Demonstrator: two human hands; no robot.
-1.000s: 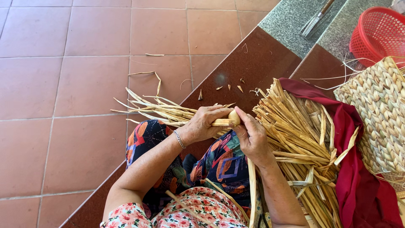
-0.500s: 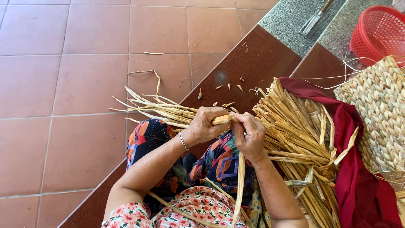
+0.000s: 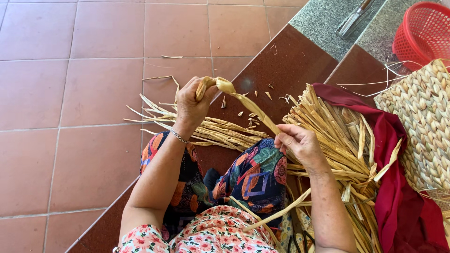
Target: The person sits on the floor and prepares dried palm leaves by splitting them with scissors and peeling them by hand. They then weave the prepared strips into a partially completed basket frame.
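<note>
My left hand (image 3: 191, 102) is raised and grips one end of a flattened tan straw strip (image 3: 243, 100). That strip runs diagonally down to my right hand (image 3: 300, 143), which pinches its other end. A silver bracelet sits on my left wrist. Below my hands lies a small bunch of dried straw stalks (image 3: 211, 129) across my knee, which is clothed in colourful patterned fabric (image 3: 255, 173). A large pile of dried straw (image 3: 337, 136) rests just right of my right hand.
A dark red cloth (image 3: 398, 187) lies under the big straw pile. A woven straw mat (image 3: 424, 122) sits at the right edge, a red plastic basket (image 3: 422, 33) above it. A metal tool (image 3: 354, 18) lies on grey stone. Straw scraps dot the brown step.
My hands were together, working one straw piece at the knee. Now they have drawn apart: the left has lifted up and left, stretching the strip out between them.
</note>
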